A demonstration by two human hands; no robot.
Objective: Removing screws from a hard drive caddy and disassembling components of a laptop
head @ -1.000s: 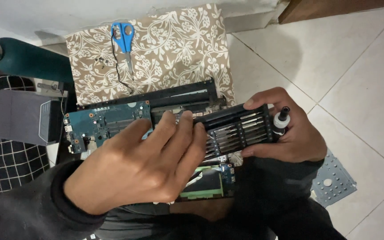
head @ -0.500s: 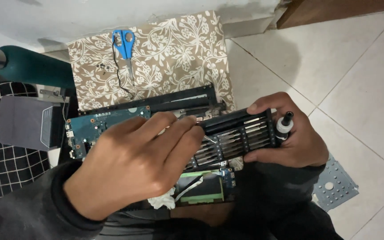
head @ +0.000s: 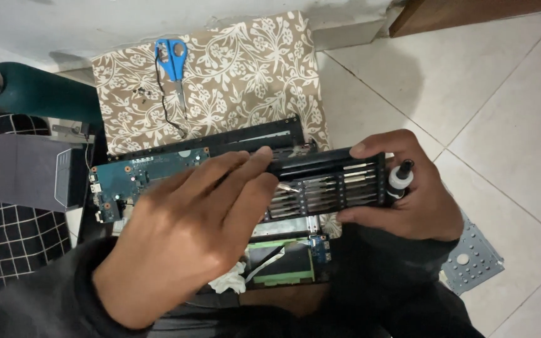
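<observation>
I see my right hand (head: pixel 417 200) clamped around the right end of a black screwdriver bit case (head: pixel 327 184), thumb along its lower edge and fingers over its top edge, holding it level above the opened laptop. A black and white screwdriver handle (head: pixel 399 180) stands tucked between that hand and the end of the case. My left hand (head: pixel 186 235) reaches in from the lower left with its fingers stretched toward the case; the fingertips (head: pixel 261 164) pinch narrowly at a small silver bit (head: pixel 289 186) at the left part of the case, though I cannot tell whether the bit is free of its slot.

Under the case lies the laptop chassis, with a blue circuit board (head: pixel 139 175) showing at its left side and a green-framed panel (head: pixel 283 263) near its lower edge. The laptop rests partly on a patterned brown and white cloth (head: pixel 245 81) spread on the tiled floor (head: pixel 502 94). Blue-handled scissors (head: pixel 171 53) lie near the cloth's far edge, with a thin black wire (head: pixel 161 106) trailing just beside them. A grey perforated metal bracket (head: pixel 474 260) lies on the floor at the right, partly behind my right wrist. A dark grey box (head: pixel 32 172) sits on checked fabric at the left.
</observation>
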